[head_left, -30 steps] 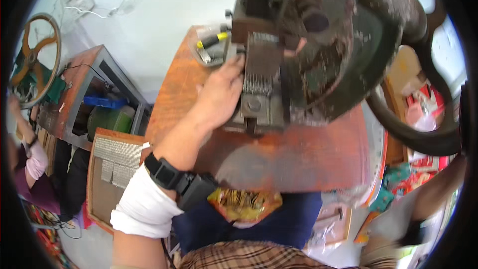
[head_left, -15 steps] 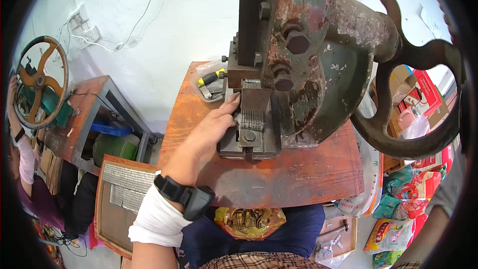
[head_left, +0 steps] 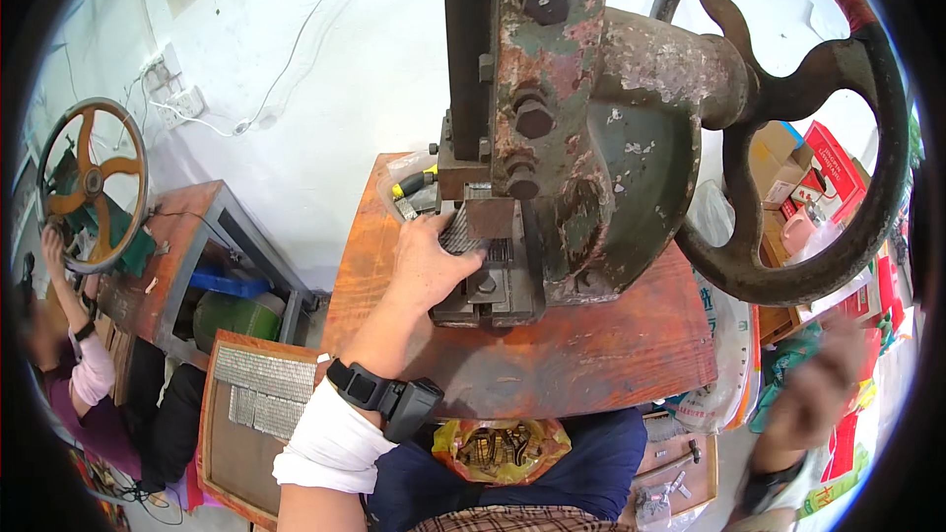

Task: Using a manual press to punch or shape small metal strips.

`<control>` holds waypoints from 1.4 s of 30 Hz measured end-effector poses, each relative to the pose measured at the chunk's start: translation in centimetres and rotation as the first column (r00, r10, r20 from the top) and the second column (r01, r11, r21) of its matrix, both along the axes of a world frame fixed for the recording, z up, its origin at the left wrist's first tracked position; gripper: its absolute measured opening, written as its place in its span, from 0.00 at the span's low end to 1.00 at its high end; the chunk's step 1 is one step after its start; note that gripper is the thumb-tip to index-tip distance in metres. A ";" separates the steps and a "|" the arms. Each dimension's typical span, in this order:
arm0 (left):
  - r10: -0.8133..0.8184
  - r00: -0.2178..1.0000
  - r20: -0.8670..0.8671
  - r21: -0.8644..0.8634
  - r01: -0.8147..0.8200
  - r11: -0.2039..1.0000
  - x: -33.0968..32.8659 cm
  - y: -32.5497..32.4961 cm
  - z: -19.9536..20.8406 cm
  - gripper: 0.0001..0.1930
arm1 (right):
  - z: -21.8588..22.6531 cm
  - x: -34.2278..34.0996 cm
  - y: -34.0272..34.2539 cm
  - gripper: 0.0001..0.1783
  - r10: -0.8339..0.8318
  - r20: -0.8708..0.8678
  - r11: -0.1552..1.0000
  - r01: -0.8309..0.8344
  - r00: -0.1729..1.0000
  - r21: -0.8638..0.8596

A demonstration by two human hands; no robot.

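My left hand [head_left: 426,261] is at the base of a heavy, worn green hand press [head_left: 645,167]. Its thumb and fingers close on a block of thin ribbed metal pieces [head_left: 457,233], tilted beside the press's square ram [head_left: 490,219]. Part of the block is hidden by the fingers. Just in front of the thumb is a bolted clamp plate [head_left: 483,286] on the press bed. My right hand [head_left: 816,384] is off to the right, below the big handwheel [head_left: 734,197]; motion smears its fingers.
A yellow bag of brass-coloured pieces [head_left: 501,450] rests in my lap. Left of the wooden table [head_left: 581,365] lies a tray [head_left: 225,433] with rows of metal pieces. A plastic tub [head_left: 419,199] holds a yellow-black tool. Another person [head_left: 89,374] works at a second handwheel [head_left: 94,182].
My left hand has gripped the ribbed block and tilted it away from the bed. My right hand has come into view, blurred, at the right. The view has shifted.
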State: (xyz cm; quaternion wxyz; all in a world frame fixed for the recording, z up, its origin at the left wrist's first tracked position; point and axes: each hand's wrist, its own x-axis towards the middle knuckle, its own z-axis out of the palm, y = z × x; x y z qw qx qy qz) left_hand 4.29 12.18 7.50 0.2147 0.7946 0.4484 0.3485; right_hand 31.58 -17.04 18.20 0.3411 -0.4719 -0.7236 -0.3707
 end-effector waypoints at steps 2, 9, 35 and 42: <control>0.095 0.978 -0.188 0.058 -0.085 0.995 2.3 -0.7 1.5 0.30 | -3.4 -1.9 0.6 0.14 -0.139 -0.151 0.975 0.109 0.979 -0.194; 0.058 0.953 0.299 -0.112 -0.025 0.993 -2.3 -2.4 0.6 0.21 | -12.7 -4.8 3.1 0.14 -0.093 -0.512 0.930 -0.109 0.854 -0.350; -0.031 0.985 -0.170 0.110 0.051 0.993 -3.6 -12.4 -6.3 0.26 | -16.3 -12.9 10.7 0.41 -0.042 -0.246 0.746 -0.133 0.968 -0.653; 0.137 0.918 -0.373 0.315 -0.013 0.949 -0.3 -12.2 -6.8 0.23 | -17.6 -9.7 9.9 0.26 -0.016 -0.540 0.869 -0.256 0.842 -0.425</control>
